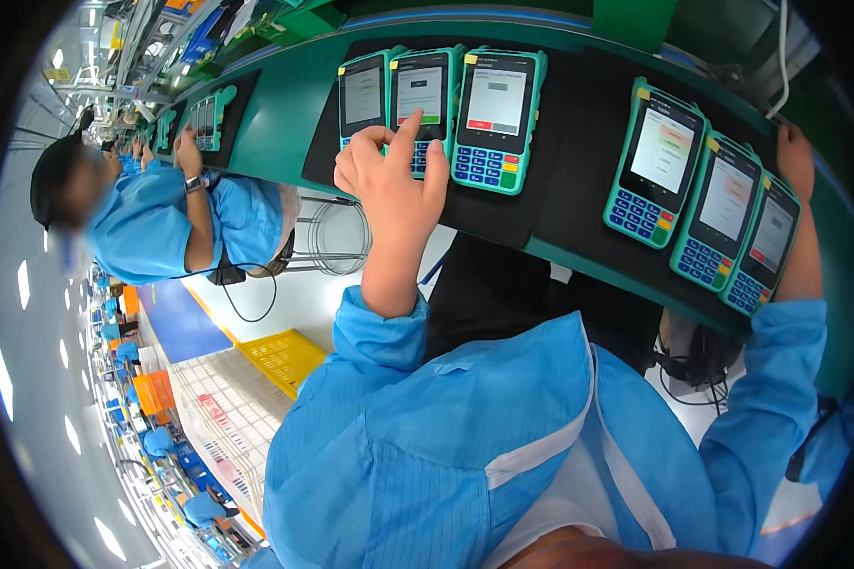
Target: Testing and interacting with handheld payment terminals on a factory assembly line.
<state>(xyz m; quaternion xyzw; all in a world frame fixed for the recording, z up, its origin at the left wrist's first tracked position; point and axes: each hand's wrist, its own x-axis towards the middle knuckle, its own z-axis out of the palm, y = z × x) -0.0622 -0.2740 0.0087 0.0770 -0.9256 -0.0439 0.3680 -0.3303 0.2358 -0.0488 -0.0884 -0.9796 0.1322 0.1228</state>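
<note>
Two groups of handheld payment terminals with teal casings, lit screens and blue keypads lie on black mats. My left hand [394, 175] is over the left group, index finger stretched out to the lower screen of the middle terminal [419, 83]; thumb and finger are apart, nothing held. On either side lie the left terminal [362, 90] and the right terminal [492, 114]. My right hand [795, 156] is at the far right, beside the outermost terminal [767, 242] of the right group. Its fingers are mostly hidden. Two more terminals, one nearer [657, 156] and one between [719, 211], lie left of it.
A green bench [280, 123] carries the black mat [565, 180]. A white cable [784, 62] hangs near my right hand. Left of me a co-worker [152, 223] in blue sits at more terminals [211, 121]. A yellow crate [283, 358] and a white wire-mesh basket [223, 408] stand below.
</note>
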